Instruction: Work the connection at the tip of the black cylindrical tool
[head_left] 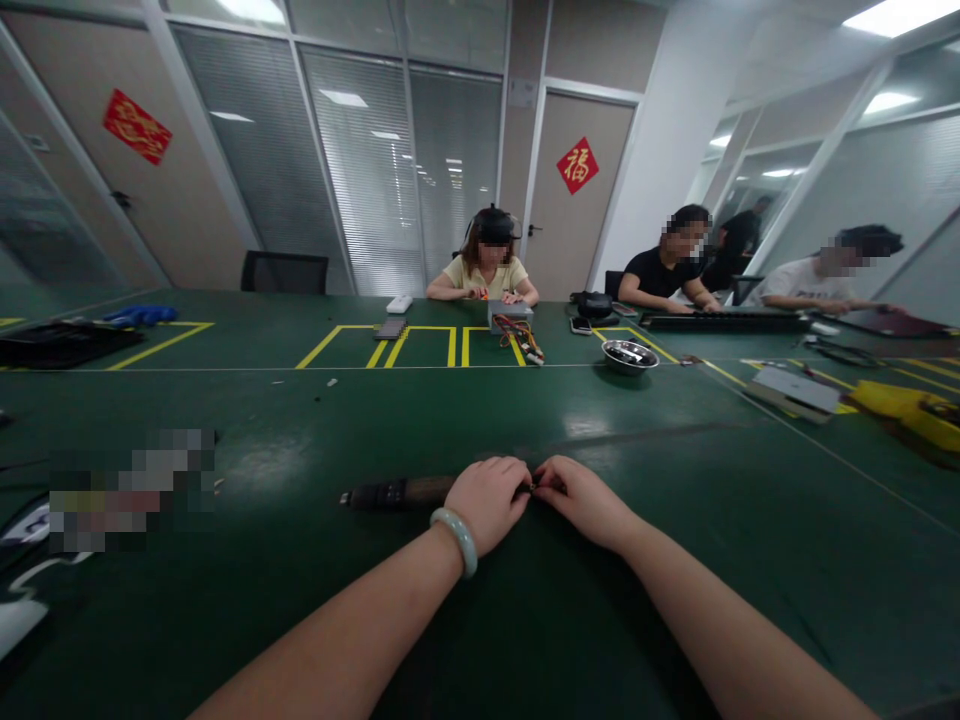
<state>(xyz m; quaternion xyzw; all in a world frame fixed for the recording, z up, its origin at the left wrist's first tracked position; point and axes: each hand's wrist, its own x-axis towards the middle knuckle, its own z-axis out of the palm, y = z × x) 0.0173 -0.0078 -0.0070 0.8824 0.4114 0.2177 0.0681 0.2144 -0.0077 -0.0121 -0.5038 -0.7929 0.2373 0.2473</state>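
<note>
Hands at work on one dark cylindrical tool (405, 493), which lies across a green table (750, 500). Left hand (486, 500), with one pale bracelet (456, 540) at the wrist: fingers curled closed over the right part of the tool, gripping it. Right hand (581, 495): thumb and fingertips pinched together at the tool's right end; whatever lies between them is too small to make out. Counted from left to right, all beyond the tool: one blue object (142, 315), far to its left; one grey gridded block (390, 329) and one white device (400, 303), behind its middle; one seated person (491, 275) and one grey box (501, 314), behind its right end; then, farther right of the tool, one metal bowl (628, 369), two more seated persons (656, 275) and one yellow object (911, 410).
</note>
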